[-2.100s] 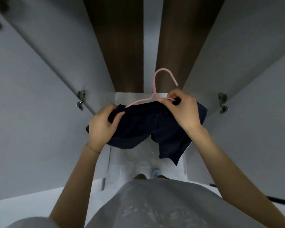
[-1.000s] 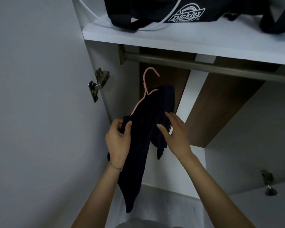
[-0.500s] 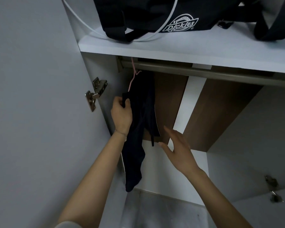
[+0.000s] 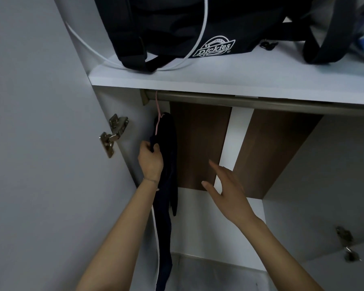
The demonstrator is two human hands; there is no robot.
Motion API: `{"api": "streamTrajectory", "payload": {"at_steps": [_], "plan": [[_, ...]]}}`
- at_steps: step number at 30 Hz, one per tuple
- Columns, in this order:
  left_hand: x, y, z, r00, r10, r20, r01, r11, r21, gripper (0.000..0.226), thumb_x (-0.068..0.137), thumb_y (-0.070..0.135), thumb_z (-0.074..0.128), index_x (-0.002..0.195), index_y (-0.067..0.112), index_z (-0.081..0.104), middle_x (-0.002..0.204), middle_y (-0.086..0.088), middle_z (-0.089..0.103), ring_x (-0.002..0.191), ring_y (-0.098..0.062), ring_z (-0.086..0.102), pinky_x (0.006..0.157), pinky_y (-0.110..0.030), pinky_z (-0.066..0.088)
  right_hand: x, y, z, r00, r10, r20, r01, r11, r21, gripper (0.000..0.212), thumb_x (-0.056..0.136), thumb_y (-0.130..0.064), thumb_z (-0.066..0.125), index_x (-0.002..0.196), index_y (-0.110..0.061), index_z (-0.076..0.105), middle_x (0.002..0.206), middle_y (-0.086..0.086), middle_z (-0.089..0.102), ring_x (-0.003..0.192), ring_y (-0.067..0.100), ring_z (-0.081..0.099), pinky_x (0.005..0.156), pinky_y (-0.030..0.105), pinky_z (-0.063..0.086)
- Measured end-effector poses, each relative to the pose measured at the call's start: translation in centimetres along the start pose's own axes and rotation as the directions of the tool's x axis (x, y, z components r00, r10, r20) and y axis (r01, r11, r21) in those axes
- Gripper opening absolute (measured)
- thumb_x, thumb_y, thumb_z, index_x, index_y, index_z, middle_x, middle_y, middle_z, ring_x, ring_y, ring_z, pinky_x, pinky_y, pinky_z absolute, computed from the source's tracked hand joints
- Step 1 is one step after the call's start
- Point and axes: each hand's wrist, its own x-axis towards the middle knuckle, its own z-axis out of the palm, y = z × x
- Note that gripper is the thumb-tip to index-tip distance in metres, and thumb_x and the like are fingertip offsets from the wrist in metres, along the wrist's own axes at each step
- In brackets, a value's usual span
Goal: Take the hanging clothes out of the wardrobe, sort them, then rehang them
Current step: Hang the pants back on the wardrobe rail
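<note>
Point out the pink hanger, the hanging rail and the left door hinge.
pink hanger (image 4: pixel 157 106), head view, on the wire neck below the hook.
hanging rail (image 4: pixel 250 101), head view, on the bar's middle stretch.
left door hinge (image 4: pixel 114 134), head view, on its metal arm.

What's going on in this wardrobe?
A person is hanging clothes up. A dark garment on a pink hanger hangs from the rail at its left end. The left hand grips the garment near its top, while the right hand is open beside it, touching nothing. A black backpack sits on the shelf above.
</note>
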Motion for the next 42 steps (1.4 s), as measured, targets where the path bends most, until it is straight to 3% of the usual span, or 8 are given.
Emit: {"api": "streamTrajectory", "payload": {"at_steps": [8,12,17,22,25,29,33,42], "plan": [[0.3,-0.3,0.5,1.0,0.025,-0.018,-0.023,0.995,0.098,0.007,0.105,0.009,0.044,0.098,0.009,0.043,0.075,0.003,0.044,0.064,-0.004,0.04,0.047,-0.013,0.034,0.0,0.0,-0.5,1.0,0.017,0.009,-0.017,1.0,0.026,0.067,0.091,-0.058,0.043,0.152,-0.037,0.025,0.156,-0.01,0.033,0.144,0.012,0.027,0.119,0.039,0.027],[0.3,-0.2,0.5,0.994,0.07,-0.081,-0.059,0.989,0.139,0.006,0.104,0.004,0.042,0.1,0.009,0.042,0.076,0.008,0.041,0.068,-0.007,0.042,0.059,-0.017,0.03,-0.2,0.5,-0.8,0.999,0.036,0.008,-0.036,0.999,0.015,0.066,0.092,-0.058,0.044,0.152,-0.038,0.024,0.156,-0.01,0.032,0.144,0.012,0.027,0.119,0.037,0.028],[0.9,-0.5,0.7,0.988,0.087,-0.125,-0.067,0.986,0.156,0.007,0.104,0.004,0.042,0.105,0.005,0.048,0.098,-0.013,0.054,0.086,-0.021,0.049,0.064,-0.018,0.031,-0.6,1.3,-1.2,0.999,0.04,-0.01,-0.04,0.999,-0.023,0.064,0.094,-0.05,0.051,0.151,-0.036,0.027,0.154,-0.01,0.036,0.141,0.014,0.034,0.116,0.032,0.029],[1.5,-1.2,0.5,0.986,0.089,-0.144,-0.063,0.983,0.173,0.019,0.104,0.005,0.042,0.115,-0.007,0.052,0.112,-0.023,0.061,0.099,-0.031,0.058,0.07,-0.02,0.035,-0.9,2.4,-1.5,0.999,0.046,-0.027,-0.049,0.993,-0.105,0.065,0.092,-0.056,0.052,0.151,-0.035,0.031,0.152,-0.009,0.039,0.126,0.021,0.049,0.113,0.041,0.038],[1.4,-1.5,0.5,0.989,0.117,-0.094,-0.091,0.965,0.248,0.015,0.104,0.004,0.04,0.111,-0.002,0.051,0.111,-0.024,0.06,0.089,-0.023,0.051,0.067,-0.019,0.033,-1.2,3.0,-1.7,0.998,0.047,-0.042,-0.054,0.985,-0.165,0.065,0.093,-0.054,0.052,0.151,-0.034,0.03,0.155,-0.008,0.036,0.142,0.018,0.032,0.115,0.03,0.02],[0.6,-2.7,0.5,0.964,0.265,-0.004,-0.242,0.885,0.397,0.019,0.101,-0.002,0.042,0.116,-0.009,0.049,0.118,-0.028,0.053,0.103,-0.035,0.053,0.084,-0.032,0.042,-1.7,3.4,-1.9,0.996,0.078,-0.031,-0.083,0.978,-0.193,0.066,0.093,-0.057,0.05,0.151,-0.037,0.027,0.159,-0.008,0.027,0.148,0.018,0.022,0.118,0.036,0.018],[-0.6,-3.6,0.3,0.913,0.402,0.064,-0.377,0.776,0.506,0.049,0.093,-0.007,0.051,0.141,-0.006,0.039,0.126,-0.029,0.047,0.11,-0.039,0.052,0.09,-0.046,0.051,-1.9,3.5,-2.2,0.995,0.096,-0.014,-0.097,0.975,-0.201,0.066,0.093,-0.056,0.05,0.152,-0.037,0.026,0.16,-0.007,0.025,0.148,0.019,0.021,0.118,0.04,0.02],[-1.7,-4.4,-1.9,0.939,0.299,0.172,-0.344,0.787,0.512,0.071,0.091,-0.016,0.045,0.154,0.007,0.023,0.149,-0.02,0.037,0.125,-0.033,0.048,0.102,-0.035,0.041,-3.5,4.6,-2.5,0.995,0.09,0.044,-0.084,0.988,-0.131,0.067,0.092,-0.058,0.05,0.152,-0.037,0.027,0.158,-0.007,0.029,0.146,0.018,0.027,0.119,0.042,0.027]]}}
